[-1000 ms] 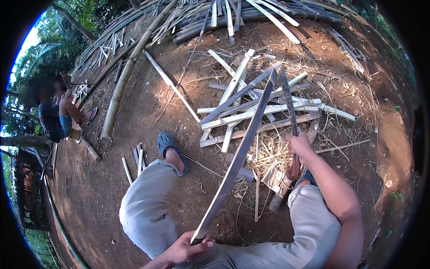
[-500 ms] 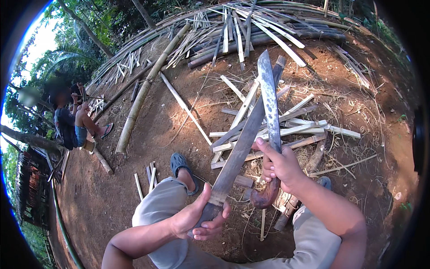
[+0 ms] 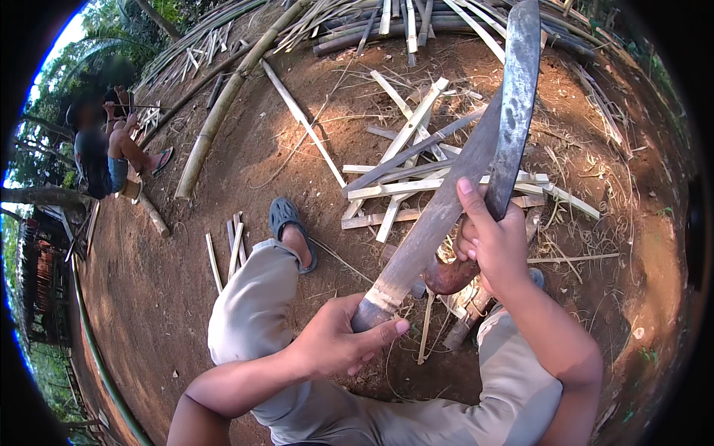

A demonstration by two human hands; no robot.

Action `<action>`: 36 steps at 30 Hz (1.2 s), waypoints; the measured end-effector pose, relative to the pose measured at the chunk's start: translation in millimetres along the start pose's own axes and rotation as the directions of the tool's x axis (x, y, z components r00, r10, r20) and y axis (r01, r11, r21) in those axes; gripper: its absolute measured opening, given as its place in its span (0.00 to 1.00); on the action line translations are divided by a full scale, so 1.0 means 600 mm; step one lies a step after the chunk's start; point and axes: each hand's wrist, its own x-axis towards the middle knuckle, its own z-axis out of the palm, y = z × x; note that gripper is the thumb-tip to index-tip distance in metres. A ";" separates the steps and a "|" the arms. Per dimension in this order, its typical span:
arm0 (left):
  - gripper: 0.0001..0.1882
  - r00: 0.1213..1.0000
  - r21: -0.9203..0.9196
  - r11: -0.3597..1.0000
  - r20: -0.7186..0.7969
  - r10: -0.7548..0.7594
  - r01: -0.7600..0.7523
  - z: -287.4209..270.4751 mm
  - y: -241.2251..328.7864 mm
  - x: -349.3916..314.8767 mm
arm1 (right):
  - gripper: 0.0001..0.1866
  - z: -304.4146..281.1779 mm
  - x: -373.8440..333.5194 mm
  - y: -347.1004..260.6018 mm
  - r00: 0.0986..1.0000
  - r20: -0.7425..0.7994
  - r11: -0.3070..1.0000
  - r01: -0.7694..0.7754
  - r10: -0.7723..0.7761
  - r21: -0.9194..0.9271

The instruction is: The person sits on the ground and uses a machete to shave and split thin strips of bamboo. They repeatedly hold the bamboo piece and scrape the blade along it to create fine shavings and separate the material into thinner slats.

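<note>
My left hand (image 3: 346, 338) is closed around the near end of a split bamboo piece (image 3: 439, 219), greyish brown, with a paler joint just above my fingers. The piece slants away up and to the right. My right hand (image 3: 494, 241) grips the brown curved wooden handle (image 3: 450, 276) of a machete, thumb stretched along it. Its spotted grey blade (image 3: 517, 97) points up and away, widening toward the tip. The blade lies across the bamboo's far end in this view; whether they touch I cannot tell.
A pile of pale bamboo strips (image 3: 416, 182) lies on the dirt beyond my hands, with curled shavings around. A long bamboo pole (image 3: 230, 93) stretches at the left. More strips and dark poles (image 3: 379, 37) are stacked far back. Another person (image 3: 111, 149) sits at far left.
The machete and the bamboo piece have risen, the blade now tilted to the right and its tip nearer the top edge. My left hand has turned on the bamboo. The view has tipped downward.
</note>
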 end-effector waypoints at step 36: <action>0.12 0.981 -0.607 0.782 0.194 -0.024 0.140 -0.021 -0.010 -0.032 | 0.08 -0.029 0.080 0.014 0.918 0.084 0.262 0.198 -0.388 -0.945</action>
